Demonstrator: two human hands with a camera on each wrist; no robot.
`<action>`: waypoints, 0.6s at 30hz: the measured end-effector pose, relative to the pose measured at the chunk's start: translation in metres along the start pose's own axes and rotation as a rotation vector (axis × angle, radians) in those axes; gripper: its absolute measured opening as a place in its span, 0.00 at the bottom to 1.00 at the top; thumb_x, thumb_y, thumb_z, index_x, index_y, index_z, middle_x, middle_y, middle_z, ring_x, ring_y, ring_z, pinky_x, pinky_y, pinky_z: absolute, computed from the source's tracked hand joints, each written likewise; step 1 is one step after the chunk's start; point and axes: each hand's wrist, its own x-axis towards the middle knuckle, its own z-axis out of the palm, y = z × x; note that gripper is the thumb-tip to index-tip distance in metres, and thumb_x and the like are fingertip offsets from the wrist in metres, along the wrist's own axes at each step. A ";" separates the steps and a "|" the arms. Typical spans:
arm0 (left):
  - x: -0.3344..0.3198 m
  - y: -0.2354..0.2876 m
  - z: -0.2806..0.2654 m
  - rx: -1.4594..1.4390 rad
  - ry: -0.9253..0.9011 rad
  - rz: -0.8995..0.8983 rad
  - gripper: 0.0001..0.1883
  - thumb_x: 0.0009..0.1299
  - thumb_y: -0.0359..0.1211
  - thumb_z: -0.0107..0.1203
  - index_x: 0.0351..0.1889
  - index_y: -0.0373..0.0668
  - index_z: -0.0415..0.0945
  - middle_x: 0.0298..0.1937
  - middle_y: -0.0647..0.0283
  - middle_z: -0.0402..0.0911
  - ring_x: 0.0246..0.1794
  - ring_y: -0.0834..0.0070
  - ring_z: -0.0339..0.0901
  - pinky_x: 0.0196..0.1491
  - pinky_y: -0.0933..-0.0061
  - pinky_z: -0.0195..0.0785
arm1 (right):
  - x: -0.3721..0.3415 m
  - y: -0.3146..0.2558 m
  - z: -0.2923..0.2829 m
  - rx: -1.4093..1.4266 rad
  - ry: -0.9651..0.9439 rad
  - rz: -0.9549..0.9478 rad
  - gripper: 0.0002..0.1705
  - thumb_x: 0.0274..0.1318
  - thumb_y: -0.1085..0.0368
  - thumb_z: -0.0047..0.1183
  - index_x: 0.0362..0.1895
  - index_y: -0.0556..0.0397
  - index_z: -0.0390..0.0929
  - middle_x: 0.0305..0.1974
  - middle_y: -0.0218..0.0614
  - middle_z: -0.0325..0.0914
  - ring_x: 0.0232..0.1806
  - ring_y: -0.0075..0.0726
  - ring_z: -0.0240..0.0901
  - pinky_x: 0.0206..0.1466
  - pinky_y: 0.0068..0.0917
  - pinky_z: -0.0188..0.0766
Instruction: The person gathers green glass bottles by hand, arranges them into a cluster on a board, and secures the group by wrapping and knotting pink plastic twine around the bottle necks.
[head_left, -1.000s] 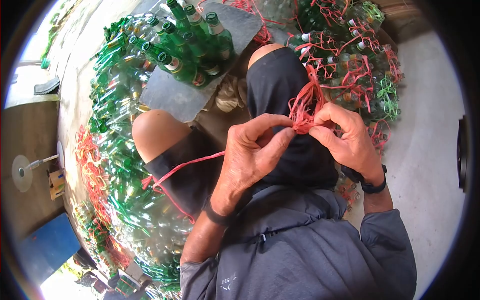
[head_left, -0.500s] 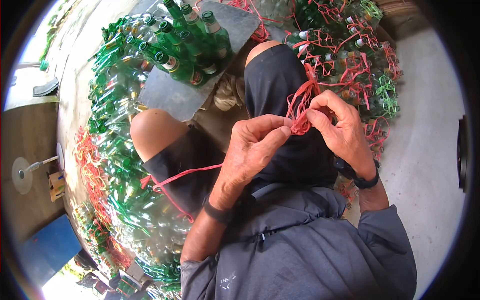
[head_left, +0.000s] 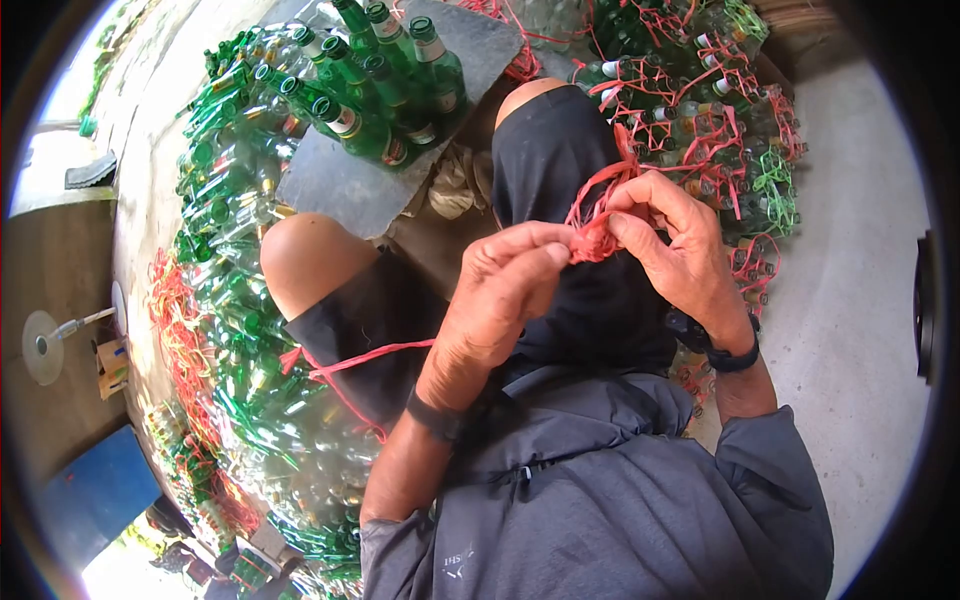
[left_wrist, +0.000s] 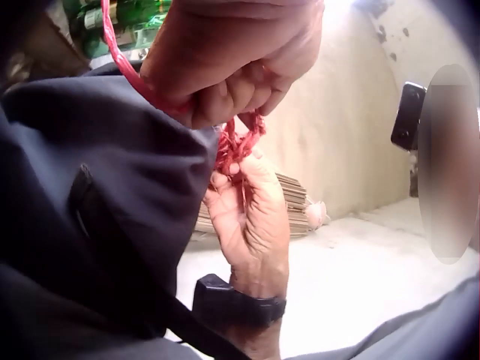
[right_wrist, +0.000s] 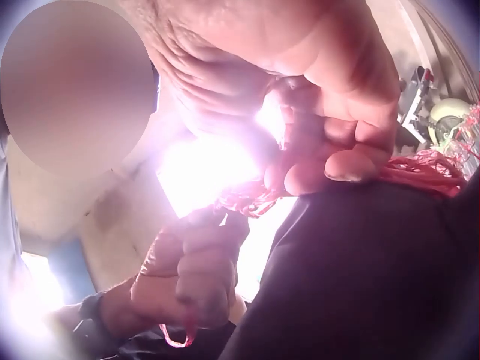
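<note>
A bunch of red plastic twine (head_left: 594, 240) is held between both hands above the right thigh. The left hand (head_left: 505, 290) pinches its left side between thumb and forefinger, other fingers curled; a red strand (head_left: 375, 353) trails from this hand across the left thigh. The right hand (head_left: 677, 240) pinches the upper right side of the bunch. In the left wrist view the knotted red twine (left_wrist: 238, 144) lies between the left hand (left_wrist: 232, 60) and the right hand (left_wrist: 251, 214). In the right wrist view twine (right_wrist: 251, 201) spans both hands' fingertips.
Green bottles (head_left: 385, 95) stand on a grey board (head_left: 345, 195) beyond the knees. Heaped bottles (head_left: 235, 330) lie along the left, with red twine (head_left: 180, 330) beside them. Netted bottles (head_left: 700, 130) lie at upper right. A fan (head_left: 42, 347) is at far left.
The bunch of twine has moved slightly left and looks more compact. The left hand has turned a little, and the right hand has shifted its pinch higher on the bunch.
</note>
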 end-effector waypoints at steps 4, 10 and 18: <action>0.004 -0.007 -0.008 -0.406 -0.032 0.022 0.08 0.73 0.27 0.53 0.46 0.35 0.81 0.17 0.79 0.61 0.14 0.90 0.49 0.20 0.81 0.42 | -0.005 -0.006 0.000 -0.011 -0.061 0.053 0.04 0.62 0.71 0.58 0.39 0.56 0.77 0.30 0.29 0.78 0.28 0.17 0.69 0.32 0.21 0.68; -0.002 -0.002 -0.004 0.275 0.174 0.160 0.11 0.73 0.28 0.56 0.51 0.36 0.77 0.24 0.76 0.66 0.23 0.87 0.63 0.28 0.83 0.56 | -0.008 -0.003 0.006 0.247 0.025 0.145 0.04 0.65 0.72 0.55 0.42 0.59 0.78 0.31 0.28 0.79 0.32 0.16 0.74 0.34 0.18 0.71; -0.009 0.009 0.007 1.178 0.233 0.918 0.17 0.67 0.25 0.61 0.55 0.42 0.78 0.53 0.58 0.72 0.50 0.63 0.77 0.52 0.68 0.74 | -0.006 -0.010 0.007 0.269 -0.010 0.250 0.06 0.67 0.71 0.53 0.45 0.59 0.78 0.36 0.32 0.81 0.36 0.21 0.79 0.42 0.19 0.78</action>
